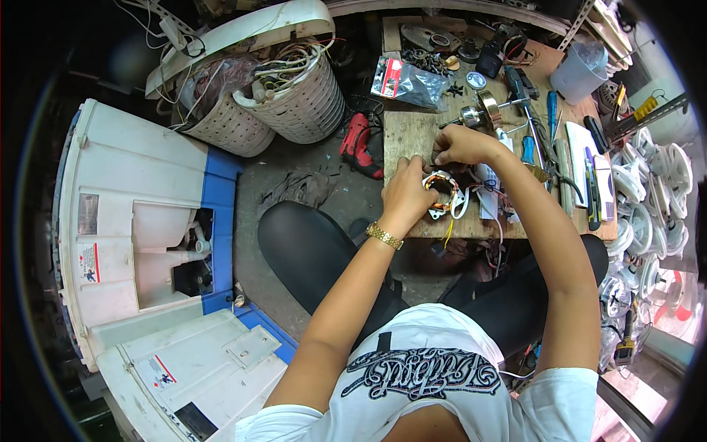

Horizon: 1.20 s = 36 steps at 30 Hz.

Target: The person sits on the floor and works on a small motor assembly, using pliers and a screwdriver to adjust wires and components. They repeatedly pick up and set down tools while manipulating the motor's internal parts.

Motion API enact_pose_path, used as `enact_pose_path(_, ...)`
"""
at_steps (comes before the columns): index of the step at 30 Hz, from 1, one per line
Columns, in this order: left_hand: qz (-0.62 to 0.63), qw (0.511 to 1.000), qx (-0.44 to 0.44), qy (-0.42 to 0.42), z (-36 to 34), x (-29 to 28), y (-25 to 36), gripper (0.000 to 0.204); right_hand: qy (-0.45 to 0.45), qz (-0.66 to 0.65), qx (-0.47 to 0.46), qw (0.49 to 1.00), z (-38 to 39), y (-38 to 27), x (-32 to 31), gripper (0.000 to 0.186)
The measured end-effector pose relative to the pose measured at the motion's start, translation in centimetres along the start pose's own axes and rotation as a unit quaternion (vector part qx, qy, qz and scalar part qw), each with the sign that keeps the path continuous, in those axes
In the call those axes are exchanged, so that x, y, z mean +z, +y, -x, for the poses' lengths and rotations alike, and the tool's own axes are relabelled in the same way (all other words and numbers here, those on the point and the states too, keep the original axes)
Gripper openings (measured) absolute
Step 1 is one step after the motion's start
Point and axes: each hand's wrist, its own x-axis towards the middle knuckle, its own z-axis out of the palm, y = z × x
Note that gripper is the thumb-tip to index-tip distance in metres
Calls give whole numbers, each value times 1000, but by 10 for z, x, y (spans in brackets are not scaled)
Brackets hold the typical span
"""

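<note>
A small motor stator (457, 199), a ring with copper windings and white insulation, sits at the front part of the wooden workbench (403, 140). My left hand (407, 193) is closed on its left side, fingers bent over the rim. From above, my right hand (465, 146) reaches in with its fingers pinched together close to my left fingertips. What lies between those fingers is too small to make out. Yellow wires (448, 233) hang from the stator over the bench's front edge, and thin pale and red leads run off to its right.
Behind my hands lie a metal motor part with a shaft (471, 116) and a plastic bag (412, 82). Screwdrivers (551, 110) and other tools crowd the right side, near a translucent bucket (579, 74). A red power tool (359, 146) and wire-filled baskets (298, 99) stand left.
</note>
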Motion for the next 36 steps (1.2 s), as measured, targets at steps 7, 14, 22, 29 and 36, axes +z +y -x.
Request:
enact_pose_path(7, -43, 999, -1, -9, 0, -2, 7, 47, 51, 75, -27, 995, -6, 4, 5, 30)
enact_pose_path(14, -76, 997, 11, 1, -3, 1, 9, 47, 117, 71, -50, 989, -6, 9, 9, 30)
enact_pose_path(22, -78, 997, -1, 15, 0, -5, 12, 53, 187, 17, 15, 982, -6, 9, 16, 39)
enact_pose_path(29, -54, 998, 17, 17, 4, -10, 4, 55, 217, 40, 16, 975, -7, 9, 20, 38)
enact_pose_path(36, -87, 995, 33, 37, -3, 6, 3, 51, 147, 27, 49, 987, -7, -1, 16, 30)
